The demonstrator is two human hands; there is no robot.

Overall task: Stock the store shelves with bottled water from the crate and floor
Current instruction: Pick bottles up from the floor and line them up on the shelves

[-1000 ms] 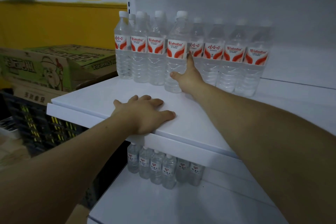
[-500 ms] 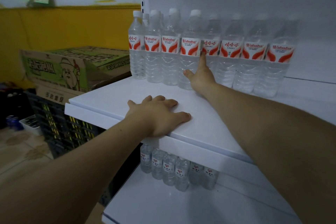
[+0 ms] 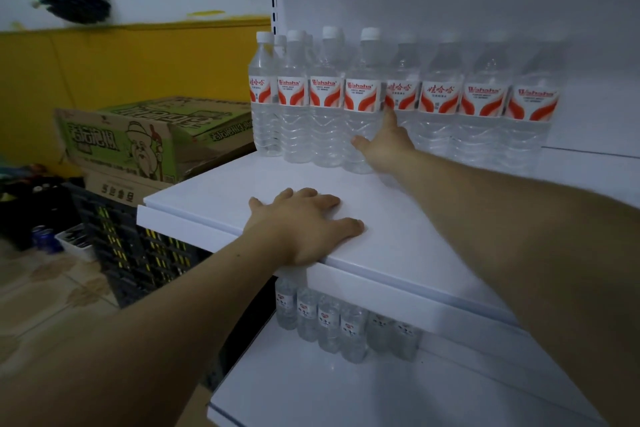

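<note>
A row of clear water bottles [image 3: 325, 107] with red and white labels stands along the back of the white upper shelf [image 3: 398, 229]. My right hand [image 3: 384, 144] reaches in among them, its straight fingers touching a bottle [image 3: 360, 121] in the middle of the row, thumb spread to the left. My left hand [image 3: 304, 224] lies flat on the shelf near its front edge, thumb hooked under the lip. Smaller water bottles [image 3: 329, 322] stand in a row on the lower shelf [image 3: 346, 392].
To the left, green and brown cardboard boxes [image 3: 138, 135] are stacked on a black plastic crate [image 3: 138, 253]. Blue cans [image 3: 43, 237] and a small white tray [image 3: 74, 241] sit on the tiled floor. A yellow wall runs behind.
The view has swung left, so the shelf and bottles sit further right in frame. Both hands keep their places: the left on the shelf, the right against the bottles.
</note>
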